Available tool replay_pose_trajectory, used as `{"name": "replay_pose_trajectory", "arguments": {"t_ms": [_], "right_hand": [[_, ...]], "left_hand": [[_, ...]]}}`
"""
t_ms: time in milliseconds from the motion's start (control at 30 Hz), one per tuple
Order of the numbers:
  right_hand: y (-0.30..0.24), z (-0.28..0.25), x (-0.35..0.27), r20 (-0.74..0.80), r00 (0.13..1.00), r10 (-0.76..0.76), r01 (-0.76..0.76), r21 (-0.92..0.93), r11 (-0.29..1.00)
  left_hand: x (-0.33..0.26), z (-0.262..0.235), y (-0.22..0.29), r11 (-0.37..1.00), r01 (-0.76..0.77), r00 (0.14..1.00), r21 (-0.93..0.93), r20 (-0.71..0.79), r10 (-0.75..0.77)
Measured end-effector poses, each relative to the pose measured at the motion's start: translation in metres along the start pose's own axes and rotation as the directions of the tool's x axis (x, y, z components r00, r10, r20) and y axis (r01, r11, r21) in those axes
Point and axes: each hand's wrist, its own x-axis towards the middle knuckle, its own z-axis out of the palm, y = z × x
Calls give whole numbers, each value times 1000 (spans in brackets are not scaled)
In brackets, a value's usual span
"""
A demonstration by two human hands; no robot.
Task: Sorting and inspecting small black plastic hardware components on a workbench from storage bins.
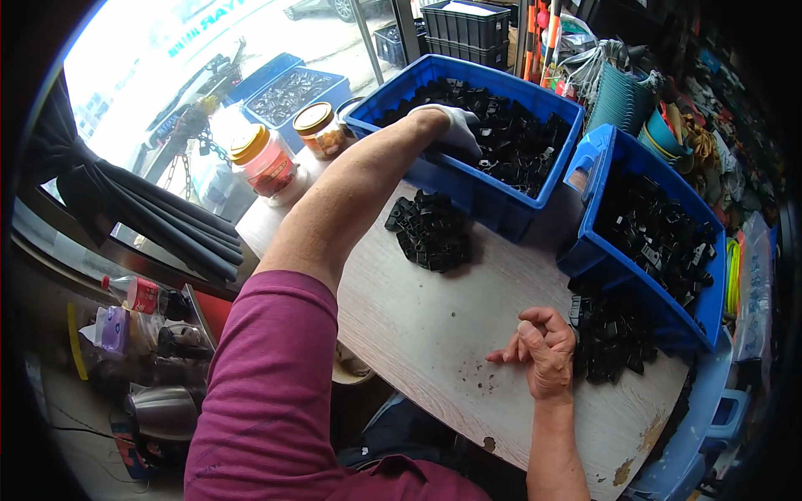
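My left hand, in a white glove, reaches into a blue crate full of small black plastic parts; whether the fingers hold any parts is hidden. My right hand, bare, rests on the wooden table with its fingers curled loosely, beside a pile of black parts. A second pile of black parts lies on the table in front of the first crate. A second blue crate with black parts stands to the right, tilted toward me.
Two glass jars with yellow lids stand at the table's far left corner. Further blue and black bins sit beyond. Coloured goods fill shelves at the right. Bottles and a kettle lie on the floor at left.
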Motion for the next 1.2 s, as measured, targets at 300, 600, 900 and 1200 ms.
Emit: {"name": "replay_pose_trajectory", "arguments": {"t_ms": [300,600,900,1200], "right_hand": [[-2,1,0,14,1000,-7,6,28,1000],[-1,1,1,4,1000,-21,22,-18,1000],[0,-1,1,5,1000,-17,17,3,1000],[0,1,1,22,999,-27,27,-21,999]], "left_hand": [[-29,-6,18,988,-120,991,-96,-66,114],[-16,-2,11,968,-232,972,-95,-53,228],[-10,4,11,946,-314,948,-75,-74,309],[-15,3,12,957,-284,958,-63,-64,280]]}}
